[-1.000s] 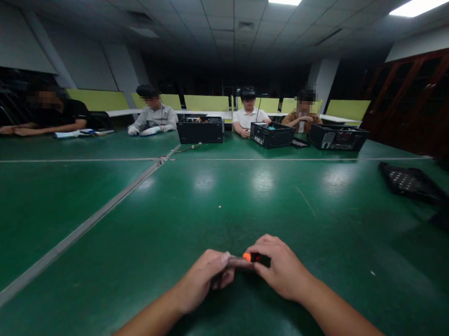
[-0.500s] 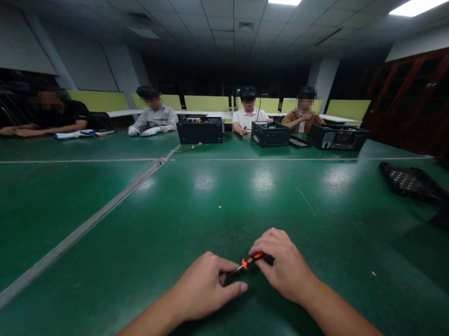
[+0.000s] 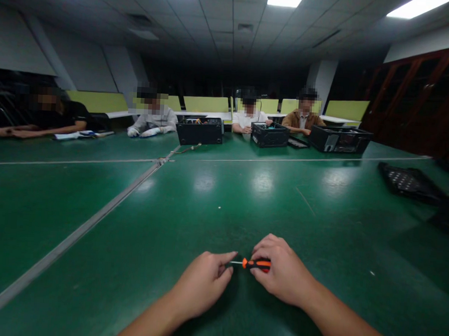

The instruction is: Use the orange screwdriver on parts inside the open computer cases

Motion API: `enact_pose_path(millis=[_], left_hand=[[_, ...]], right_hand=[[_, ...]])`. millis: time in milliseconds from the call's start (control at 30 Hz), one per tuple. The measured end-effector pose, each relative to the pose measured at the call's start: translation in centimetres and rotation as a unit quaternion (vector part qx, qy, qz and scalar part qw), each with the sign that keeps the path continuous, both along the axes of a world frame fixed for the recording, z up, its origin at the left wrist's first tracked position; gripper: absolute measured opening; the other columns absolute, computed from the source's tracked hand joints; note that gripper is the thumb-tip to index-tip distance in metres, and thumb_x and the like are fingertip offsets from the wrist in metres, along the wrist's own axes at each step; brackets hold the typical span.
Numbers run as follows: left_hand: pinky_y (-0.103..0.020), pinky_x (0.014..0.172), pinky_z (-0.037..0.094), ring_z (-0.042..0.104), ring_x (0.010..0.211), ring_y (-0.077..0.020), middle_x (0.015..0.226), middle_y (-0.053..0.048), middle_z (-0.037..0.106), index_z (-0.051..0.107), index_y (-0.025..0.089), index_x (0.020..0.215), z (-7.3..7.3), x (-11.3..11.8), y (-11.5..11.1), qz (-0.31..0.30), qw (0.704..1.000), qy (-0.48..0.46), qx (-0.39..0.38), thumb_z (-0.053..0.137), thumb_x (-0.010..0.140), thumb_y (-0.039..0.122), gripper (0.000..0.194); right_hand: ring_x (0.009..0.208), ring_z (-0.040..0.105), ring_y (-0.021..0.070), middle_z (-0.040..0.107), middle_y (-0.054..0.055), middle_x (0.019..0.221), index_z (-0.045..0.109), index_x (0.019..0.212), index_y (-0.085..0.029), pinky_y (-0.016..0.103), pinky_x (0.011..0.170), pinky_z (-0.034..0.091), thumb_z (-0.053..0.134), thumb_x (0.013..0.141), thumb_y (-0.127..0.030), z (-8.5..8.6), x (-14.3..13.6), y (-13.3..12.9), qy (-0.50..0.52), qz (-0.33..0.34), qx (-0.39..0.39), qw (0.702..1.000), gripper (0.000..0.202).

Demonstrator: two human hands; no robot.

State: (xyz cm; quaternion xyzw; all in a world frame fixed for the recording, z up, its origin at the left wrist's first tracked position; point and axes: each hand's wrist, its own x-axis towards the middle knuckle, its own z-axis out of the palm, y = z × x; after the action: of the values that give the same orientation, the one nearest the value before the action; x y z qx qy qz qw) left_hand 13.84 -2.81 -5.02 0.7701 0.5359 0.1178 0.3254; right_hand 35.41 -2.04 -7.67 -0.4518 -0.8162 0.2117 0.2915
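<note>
An orange-and-black screwdriver [image 3: 257, 264] lies level between my two hands, just above or on the green table; the exact height cannot be told. My right hand [image 3: 281, 269] is closed on its handle, the thumb below and the fingers over the top. The thin metal shaft points left, its end hidden between the thumb and index finger of my left hand [image 3: 203, 282]. Those two fingers are curled around the shaft's end, with the other fingers tucked in.
Across the green table [image 3: 111, 237], people sit behind open black computer cases [image 3: 200, 131], [image 3: 270, 135], [image 3: 341, 140]. A perforated black panel [image 3: 410, 181] lies at right. A metal seam strip [image 3: 93, 221] runs along the left. A tiny white bit [image 3: 219, 207] lies ahead of my hands.
The screwdriver has turned from slanted to level, with more of its handle showing. My left thumb and index finger have come closer together. Across the table, a person's hand has dropped from the face.
</note>
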Motion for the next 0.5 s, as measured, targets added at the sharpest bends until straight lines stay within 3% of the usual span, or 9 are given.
enact_pose_path(millis=[167, 267, 333, 433, 500], left_hand=[[-0.022, 0.045, 0.022, 0.039, 0.048, -0.0101, 0.052, 0.006, 0.045, 0.073, 0.017, 0.109, 1.5, 0.4, -1.4, -0.076, 0.991, 0.006, -0.112, 0.059, 0.085, 0.035, 0.033], [-0.02, 0.046, 0.024, 0.037, 0.05, -0.0087, 0.056, 0.007, 0.047, 0.067, 0.017, 0.123, 1.3, -0.1, -1.7, -0.126, 0.971, -0.062, -0.193, 0.067, 0.08, 0.047, 0.052], [-0.02, 0.049, 0.026, 0.034, 0.052, -0.0082, 0.059, 0.008, 0.045, 0.06, 0.016, 0.133, 0.8, -0.4, -1.4, -0.147, 0.956, -0.154, -0.203, 0.07, 0.076, 0.057, 0.071], [-0.021, 0.047, 0.024, 0.027, 0.049, -0.0082, 0.061, 0.008, 0.037, 0.047, 0.011, 0.144, 0.0, -0.7, -0.8, -0.113, 0.938, -0.276, -0.177, 0.059, 0.077, 0.069, 0.09], [-0.021, 0.048, 0.025, 0.028, 0.049, -0.0092, 0.062, 0.008, 0.035, 0.041, 0.009, 0.147, -0.4, -0.7, -0.3, -0.039, 0.961, -0.243, -0.125, 0.054, 0.083, 0.063, 0.085]], right_hand=[[0.102, 0.056, 0.0212, 0.07, 0.002, 0.102, 0.075, 0.088, -0.025, 0.038, 0.092, 0.04, 0.069, 0.074, -0.006, 0.1, 0.4, -0.1, -0.012, -0.032, 0.068, 0.997, 0.025], [0.109, 0.054, 0.0222, 0.068, 0.003, 0.111, 0.076, 0.091, -0.027, 0.039, 0.096, 0.039, 0.066, 0.071, -0.001, 0.1, 0.5, 0.0, -0.019, -0.031, 0.073, 0.997, 0.034], [0.109, 0.055, 0.0219, 0.068, 0.003, 0.112, 0.076, 0.093, -0.028, 0.038, 0.095, 0.04, 0.067, 0.073, -0.002, 0.0, 0.4, 0.1, -0.012, -0.017, 0.05, 0.999, 0.034], [0.102, 0.058, 0.0205, 0.071, 0.003, 0.103, 0.076, 0.093, -0.025, 0.035, 0.091, 0.043, 0.07, 0.08, -0.014, 0.1, 0.1, 0.1, 0.01, 0.013, 0.0, 1.0, 0.018], [0.099, 0.059, 0.0206, 0.071, 0.003, 0.1, 0.076, 0.089, -0.023, 0.035, 0.089, 0.044, 0.072, 0.083, -0.023, 0.2, -0.1, -0.1, 0.015, 0.022, -0.02, 0.999, 0.008]])
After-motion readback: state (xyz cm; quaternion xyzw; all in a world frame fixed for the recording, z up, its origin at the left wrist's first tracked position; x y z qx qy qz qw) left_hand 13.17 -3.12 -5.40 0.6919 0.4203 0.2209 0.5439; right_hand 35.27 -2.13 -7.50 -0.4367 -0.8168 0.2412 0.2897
